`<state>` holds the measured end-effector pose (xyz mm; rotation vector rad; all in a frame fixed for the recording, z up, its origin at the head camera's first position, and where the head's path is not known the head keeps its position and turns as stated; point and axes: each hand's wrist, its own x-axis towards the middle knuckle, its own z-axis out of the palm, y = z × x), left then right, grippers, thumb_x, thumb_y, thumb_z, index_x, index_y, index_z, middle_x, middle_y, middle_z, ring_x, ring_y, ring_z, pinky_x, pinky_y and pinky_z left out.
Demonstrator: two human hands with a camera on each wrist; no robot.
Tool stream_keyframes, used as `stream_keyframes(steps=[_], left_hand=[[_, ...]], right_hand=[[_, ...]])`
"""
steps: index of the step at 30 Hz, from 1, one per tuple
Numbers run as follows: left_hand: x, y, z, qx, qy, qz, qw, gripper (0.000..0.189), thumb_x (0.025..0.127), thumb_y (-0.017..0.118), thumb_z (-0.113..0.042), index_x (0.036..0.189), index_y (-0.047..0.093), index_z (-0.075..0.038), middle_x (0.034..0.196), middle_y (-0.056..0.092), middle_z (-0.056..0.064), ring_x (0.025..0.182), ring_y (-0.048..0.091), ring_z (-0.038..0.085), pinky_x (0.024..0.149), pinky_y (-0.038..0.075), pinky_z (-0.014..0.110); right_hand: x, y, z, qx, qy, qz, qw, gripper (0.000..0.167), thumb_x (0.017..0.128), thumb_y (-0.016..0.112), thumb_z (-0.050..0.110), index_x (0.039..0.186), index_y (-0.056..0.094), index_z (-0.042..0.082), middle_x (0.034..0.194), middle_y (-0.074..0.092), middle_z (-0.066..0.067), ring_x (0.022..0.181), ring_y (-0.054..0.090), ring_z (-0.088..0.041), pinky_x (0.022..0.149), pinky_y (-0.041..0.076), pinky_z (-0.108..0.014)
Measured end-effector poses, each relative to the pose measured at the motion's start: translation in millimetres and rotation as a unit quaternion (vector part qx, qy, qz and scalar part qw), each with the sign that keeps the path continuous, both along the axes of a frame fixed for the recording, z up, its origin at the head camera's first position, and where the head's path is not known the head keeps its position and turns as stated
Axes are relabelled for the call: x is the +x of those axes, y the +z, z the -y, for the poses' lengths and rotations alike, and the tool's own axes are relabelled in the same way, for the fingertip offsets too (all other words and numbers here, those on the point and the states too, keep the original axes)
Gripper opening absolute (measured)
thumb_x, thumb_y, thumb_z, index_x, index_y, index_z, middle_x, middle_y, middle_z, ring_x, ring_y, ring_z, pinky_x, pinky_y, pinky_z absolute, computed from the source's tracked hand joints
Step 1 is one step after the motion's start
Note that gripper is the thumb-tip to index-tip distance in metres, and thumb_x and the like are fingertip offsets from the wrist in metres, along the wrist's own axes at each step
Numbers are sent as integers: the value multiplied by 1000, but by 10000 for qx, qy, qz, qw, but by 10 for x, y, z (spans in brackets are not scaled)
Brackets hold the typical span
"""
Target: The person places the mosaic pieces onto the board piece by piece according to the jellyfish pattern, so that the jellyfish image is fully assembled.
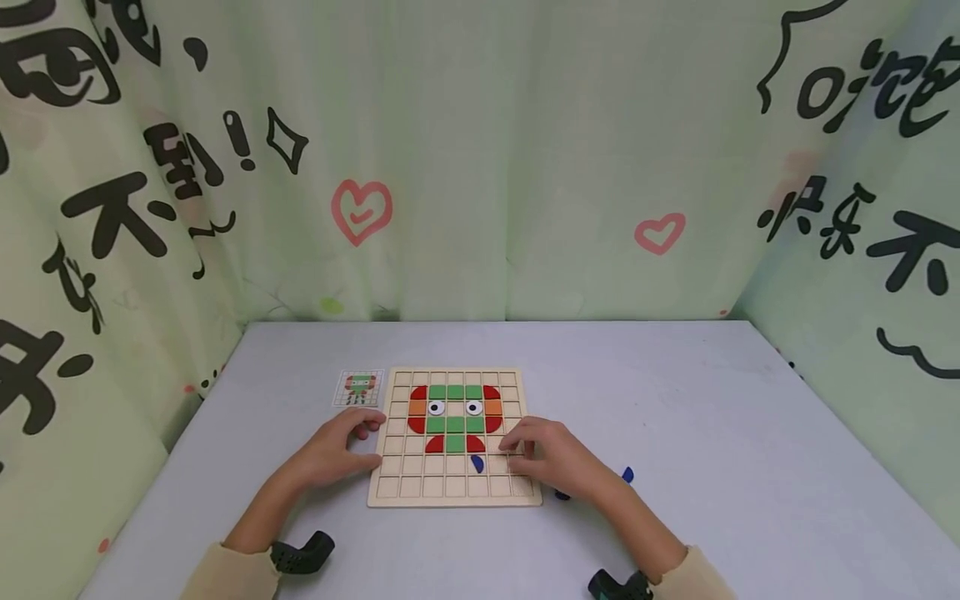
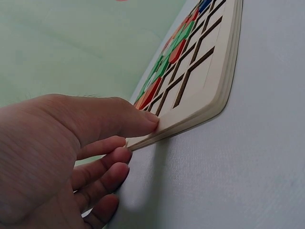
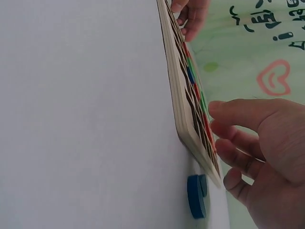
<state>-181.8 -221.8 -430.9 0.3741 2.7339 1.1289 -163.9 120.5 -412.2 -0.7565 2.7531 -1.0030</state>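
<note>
A wooden grid board [image 1: 405, 492] lies on the table, with red, green, orange and eye-patterned tiles forming a face. One blue petal-shaped piece [image 1: 477, 464] sits on it below the red and green row. My left hand [image 1: 339, 446] rests at the board's left edge; in the left wrist view its thumb [image 2: 138, 119] touches the rim while the other fingers are spread beside it. Over the right edge hovers my right hand [image 1: 551, 454], fingers loosely bent, nothing visible between them. In the right wrist view, a blue piece [image 3: 195, 195] lies beside the board's corner.
A small picture card [image 1: 358, 388] with a figure on a grid lies at the board's upper left. Another blue piece [image 1: 627, 475] is by the right forearm. Printed curtains [image 1: 465, 167] surround the white table [image 1: 675, 400].
</note>
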Motion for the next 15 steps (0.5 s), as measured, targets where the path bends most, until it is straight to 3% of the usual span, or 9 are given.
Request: stream_keyframes(steps=[8,15], left_hand=[[-5,-6,-26,-43,44,22,10000,54,78,78,-15,127,57,-9,114,57,3,104,49,19,89,46,37],[2,5,-27,-25,35,41,10000,54,77,79,-14,127,57,-9,113,57,3,103,49,19,89,46,37]], right_hand=[[70,23,-322,243,-490,0,9985,17,85,70,9,99,72,19,96,65,9,75,51,-4,65,45,-20],[137,-25,-554,179,-410,19,9990,17,83,73,10,97,73,19,91,65,9,73,51,-3,66,46,-20]])
